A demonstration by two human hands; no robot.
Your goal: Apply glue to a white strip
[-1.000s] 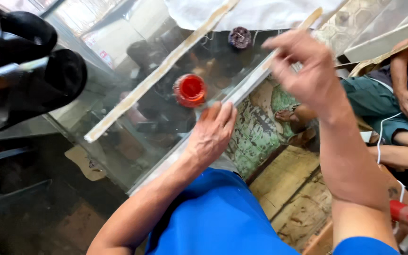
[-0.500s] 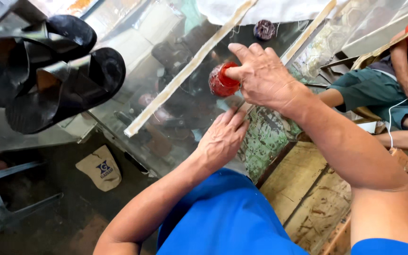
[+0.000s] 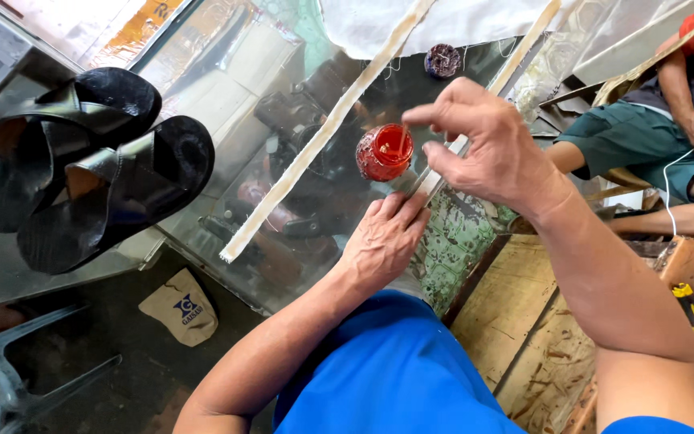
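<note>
Far to the left of the fingers, two black sandals (image 3: pixel 82 161) are lying on the glass table (image 3: pixel 226 72). Nearer, a long pale strip (image 3: pixel 323 137) is running slantwise just left of the red pot (image 3: pixel 385 153).

The pot is standing just beyond the left hand's fingertips and is showing again. Half a second ago the right hand was lying over it, hiding most of it. Its mouth is now open to view, with red-orange stuff inside and a thin stick (image 3: pixel 402 135) standing in it, so the dipping seems to be in hand.

The left hand (image 3: pixel 383 241) is staying where it was, lying open and flat, with its fingers pressing a second strip (image 3: pixel 516 52) down at the table's edge.

The right hand (image 3: pixel 491 153) is drawing back to the pot's right. Its forefinger is reaching over the rim and its thumb is sitting lower. Whether they are pinching the stick I cannot tell.

Beyond its knuckles a small dark round pot (image 3: pixel 442 60) is sitting; its contents are not showing. Far right, another person (image 3: pixel 676 137) is sitting.
</note>
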